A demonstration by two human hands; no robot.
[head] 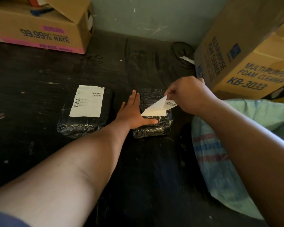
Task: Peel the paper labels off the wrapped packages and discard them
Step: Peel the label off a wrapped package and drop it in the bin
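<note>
The desk (39, 95) is a dark, near-black surface, scuffed and flecked with pale marks, running back to a pale grey-green wall (146, 15) that is itself scratched. Lighting is dim.

At the far left stands an open cardboard box (44, 30) printed "99.99% RATE", with a pink band along its base. At the right, two stacked cartons (246, 51) marked "MULTIPURPOSE FOAM CLEANER KB-3033" lean in toward the work area, close behind my right hand. A dark coiled item (183, 53) lies at the wall beside those cartons; I cannot identify it. A pale woven sack (223, 154) with red and blue stripes occupies the near right, partly under my right forearm.

Two packages wrapped in black plastic lie side by side mid-desk. The left package (82, 126) carries its white label (87, 101) flat and intact. My left hand (132, 113) lies open, fingers straight, pressing down on the right package (152, 128). My right hand (185, 95) pinches a corner of that package's label (157, 108), which is lifted and folded back, its near edge still stuck to the wrap.
</note>
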